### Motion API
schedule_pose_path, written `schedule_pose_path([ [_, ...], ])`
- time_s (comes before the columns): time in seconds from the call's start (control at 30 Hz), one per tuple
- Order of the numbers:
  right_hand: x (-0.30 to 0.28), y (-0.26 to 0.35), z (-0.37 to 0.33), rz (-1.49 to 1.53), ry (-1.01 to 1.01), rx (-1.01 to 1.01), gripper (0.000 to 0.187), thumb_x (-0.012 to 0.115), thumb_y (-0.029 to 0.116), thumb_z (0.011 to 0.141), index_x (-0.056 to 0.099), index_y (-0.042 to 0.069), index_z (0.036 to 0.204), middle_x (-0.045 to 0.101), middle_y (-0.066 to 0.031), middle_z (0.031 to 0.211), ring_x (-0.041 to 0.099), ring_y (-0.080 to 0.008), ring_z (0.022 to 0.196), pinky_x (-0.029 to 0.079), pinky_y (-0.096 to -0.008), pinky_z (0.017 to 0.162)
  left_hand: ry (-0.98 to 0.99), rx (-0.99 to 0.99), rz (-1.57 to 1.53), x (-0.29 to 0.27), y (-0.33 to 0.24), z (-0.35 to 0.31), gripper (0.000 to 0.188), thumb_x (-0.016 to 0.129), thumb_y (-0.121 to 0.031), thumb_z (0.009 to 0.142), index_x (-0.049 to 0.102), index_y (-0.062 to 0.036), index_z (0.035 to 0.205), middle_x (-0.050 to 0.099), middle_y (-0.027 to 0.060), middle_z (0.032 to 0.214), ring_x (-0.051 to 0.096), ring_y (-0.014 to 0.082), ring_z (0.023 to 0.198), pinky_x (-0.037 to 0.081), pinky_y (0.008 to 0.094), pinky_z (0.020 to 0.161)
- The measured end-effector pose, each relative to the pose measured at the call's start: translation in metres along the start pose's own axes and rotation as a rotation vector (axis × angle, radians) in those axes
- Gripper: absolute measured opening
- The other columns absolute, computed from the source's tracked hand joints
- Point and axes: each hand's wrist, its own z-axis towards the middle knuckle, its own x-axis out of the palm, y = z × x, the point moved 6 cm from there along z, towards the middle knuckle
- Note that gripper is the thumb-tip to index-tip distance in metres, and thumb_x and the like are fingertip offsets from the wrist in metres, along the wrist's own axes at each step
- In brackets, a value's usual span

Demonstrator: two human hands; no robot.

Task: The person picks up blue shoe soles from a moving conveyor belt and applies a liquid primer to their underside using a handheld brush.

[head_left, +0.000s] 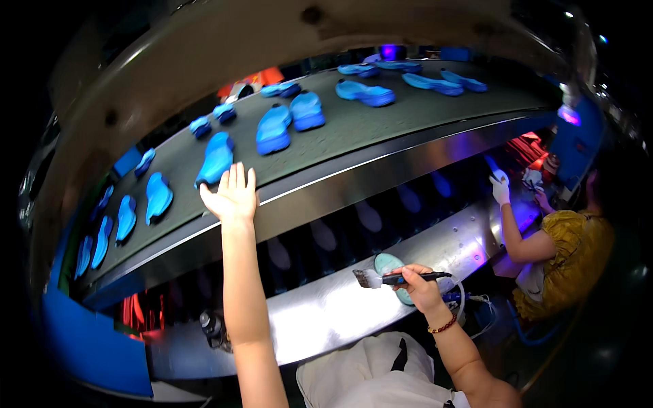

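Note:
My left hand point(233, 197) reaches up to the edge of a dark conveyor belt point(326, 146), its fingers spread and nothing gripped. Its fingertips are at the near end of a blue-lit shoe sole point(217, 156); whether they touch it I cannot tell. Lower right, my right hand point(420, 289) is closed around the dark handle of a brush point(369, 278), bristles pointing left. Behind the brush, a pale green shoe sole point(389, 262) lies on the shiny metal ledge point(306, 326), partly covered by brush and hand.
Several more blue-lit soles point(273, 129) are spread along the belt. Below it, a dark recess holds a row of dim soles point(324, 236). A dark bottle point(213, 329) stands at the ledge's left. A co-worker in yellow point(571, 251) works at the right, with one white-gloved hand point(500, 188).

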Motion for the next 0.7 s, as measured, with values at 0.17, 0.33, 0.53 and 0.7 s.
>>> schedule_pose_path([
  [0.17,-0.037,-0.002,-0.003,-0.089,-0.125,0.025,0.023,0.051,0.015,0.088,0.061,-0.004,0.096,0.063,-0.0123,0.094,0.06,-0.0158,0.084,0.05,-0.0266,0.07,0.158,0.127,1.384,0.047,0.058,-0.009,0.083,0.066,-0.033,0.074,0.017,-0.0162,0.138,0.019,0.0202,0.139,0.023,0.0359,0.128,0.025,0.0433,0.102],
  [0.33,-0.026,-0.022,0.002,-0.057,-0.092,0.07,0.026,0.052,0.02,0.087,0.061,-0.003,0.097,0.062,-0.0099,0.092,0.059,-0.0149,0.082,0.05,-0.0268,0.071,0.325,0.71,2.011,0.043,0.053,0.063,0.085,0.07,-0.033,0.069,0.022,-0.0116,0.136,0.027,0.0246,0.133,0.032,0.0411,0.121,0.031,0.0447,0.099],
  [0.53,-0.041,-0.027,-0.001,-0.052,-0.131,0.173,0.027,0.052,0.019,0.088,0.059,-0.003,0.1,0.062,-0.0117,0.096,0.06,-0.0169,0.086,0.05,-0.0275,0.072,0.454,0.749,2.272,0.04,0.073,0.065,0.044,0.068,-0.029,0.072,0.049,-0.0018,0.102,0.052,0.021,0.11,0.054,0.0378,0.096,0.045,0.042,0.079],
  [0.7,-0.036,-0.026,-0.002,-0.025,-0.134,0.141,0.028,0.056,0.025,0.086,0.061,0.001,0.099,0.063,-0.0081,0.093,0.061,-0.0125,0.08,0.05,-0.0239,0.069,0.613,0.625,2.169,0.047,0.067,0.067,0.037,0.07,-0.027,0.07,0.053,-0.0033,0.092,0.059,0.0218,0.1,0.06,0.034,0.089,0.046,0.04,0.078],
])
